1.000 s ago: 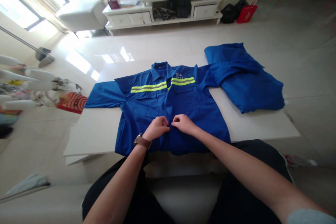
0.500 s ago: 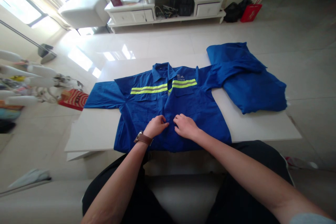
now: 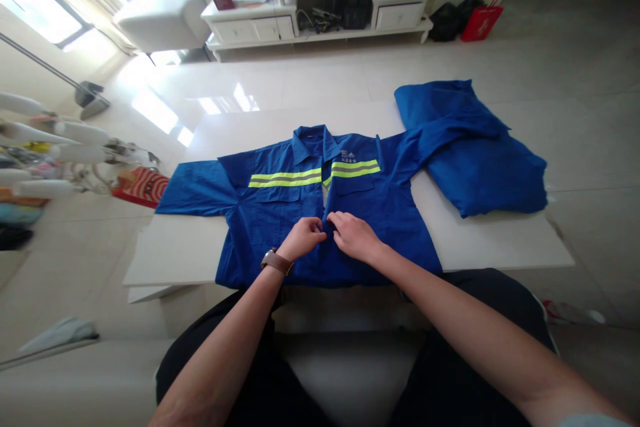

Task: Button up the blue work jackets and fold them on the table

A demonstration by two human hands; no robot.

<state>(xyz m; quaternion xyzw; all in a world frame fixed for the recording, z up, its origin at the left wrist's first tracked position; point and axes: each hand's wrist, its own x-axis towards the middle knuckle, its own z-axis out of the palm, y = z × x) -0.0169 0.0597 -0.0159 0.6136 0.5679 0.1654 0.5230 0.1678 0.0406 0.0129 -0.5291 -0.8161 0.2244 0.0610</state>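
A blue work jacket with yellow-green reflective bands lies face up, collar away from me and sleeves spread to both sides. My left hand, below a brown-strapped wristwatch, pinches the jacket's front edge near the middle opening. Close beside it, my right hand has its fingers closed on the other front edge. The two hands are almost touching. Between the bands and my hands the front gapes a little. Fingertips hide whatever fastening lies under them.
The jacket lies on a white table. Folded blue cloth sits at the table's right, under one sleeve. Across the floor stand a white cabinet and a red bag. White thread cones are at the left.
Both hands have moved slightly up and closer together at the front opening. The jacket's chest and collar have shifted a little toward me, and a gap shows below the bands.
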